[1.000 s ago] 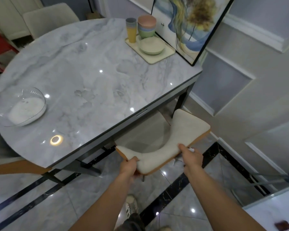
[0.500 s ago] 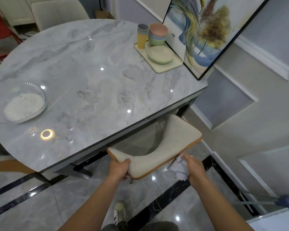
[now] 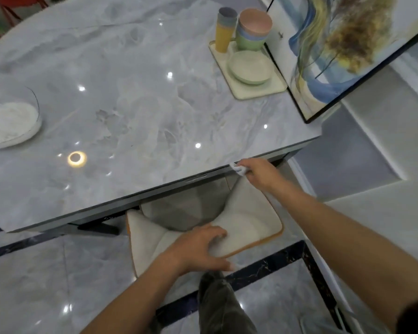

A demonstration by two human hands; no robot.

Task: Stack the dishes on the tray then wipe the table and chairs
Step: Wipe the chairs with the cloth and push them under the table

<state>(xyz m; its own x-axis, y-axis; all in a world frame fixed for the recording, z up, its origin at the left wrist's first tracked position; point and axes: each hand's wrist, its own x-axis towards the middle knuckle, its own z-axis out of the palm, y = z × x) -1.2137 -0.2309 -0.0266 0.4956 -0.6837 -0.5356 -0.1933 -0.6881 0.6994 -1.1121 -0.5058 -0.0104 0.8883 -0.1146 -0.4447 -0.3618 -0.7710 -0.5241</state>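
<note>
Our right hand (image 3: 258, 173) has risen from the chair seat (image 3: 249, 222) to the surface (image 3: 140, 112) edge, fingers clenching a white cloth (image 3: 238, 168); left hand (image 3: 200, 247) now lies open on the seat. Stacked bowls (image 3: 252, 32), cups (image 3: 225, 28) and plates (image 3: 250, 67) fill the tray (image 3: 251, 94); the glass bowl (image 3: 10, 121) holds white powder.

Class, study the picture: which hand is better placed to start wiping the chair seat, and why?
The right hand. It is closed on the crumpled white cloth near the grey marble table edge, just above the cream cushioned chair, while the left hand rests on the chair, steadying it.
</note>
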